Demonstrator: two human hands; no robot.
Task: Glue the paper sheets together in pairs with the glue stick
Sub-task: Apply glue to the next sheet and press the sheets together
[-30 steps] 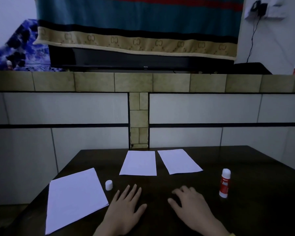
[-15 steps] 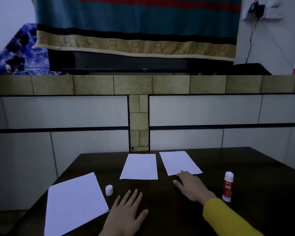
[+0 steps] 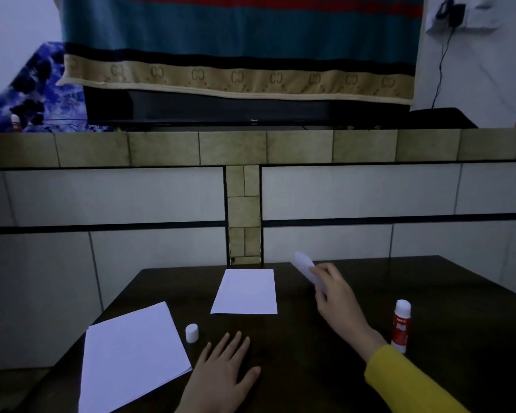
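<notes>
Dark brown wooden table (image 3: 459,293), set close vs. the tiled wall. On it: small white rectangular paper sheet (image 3: 246,292) lying flat near the far edge; larger white paper stack (image 3: 131,356) at front left; little white plastic cap (image 3: 192,332) just beside it; red-and-white glue stick (image 3: 400,325) upright at right. Left hand (image 3: 221,380) rests flat, fingers spread.

Head view, seemingly seated, faces table (image 3: 310,338) and wall.
</notes>
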